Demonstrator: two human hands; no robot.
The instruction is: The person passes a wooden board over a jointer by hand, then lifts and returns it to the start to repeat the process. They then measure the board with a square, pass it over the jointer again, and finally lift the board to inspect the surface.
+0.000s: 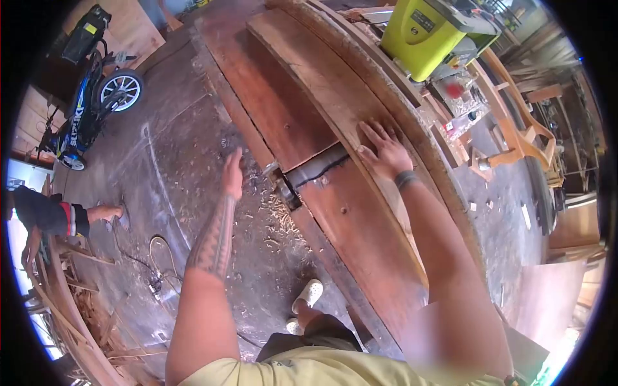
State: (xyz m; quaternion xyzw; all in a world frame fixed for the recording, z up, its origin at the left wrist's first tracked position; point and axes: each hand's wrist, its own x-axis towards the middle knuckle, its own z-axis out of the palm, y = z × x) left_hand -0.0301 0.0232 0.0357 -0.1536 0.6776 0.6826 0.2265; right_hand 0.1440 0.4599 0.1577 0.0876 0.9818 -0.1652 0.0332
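Plank (302, 58) lies across the right end of the dark slot (318, 168) in the table (367, 225). Left of the slot, the left hand (234, 175) is raised, fingers extended and pressed together, holding nothing. Right of the slot, the right hand (389, 154) rests on the plank, fingers spread. Judged stiff, fairly heavy, not fragile; best grip: long edges, clear of the slot.

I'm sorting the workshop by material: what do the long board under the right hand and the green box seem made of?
The board under the right hand looks like unpainted solid wood, its brown face bare and matte. The green box seems to be plastic, given its even color and slight sheen, though painted metal is possible.
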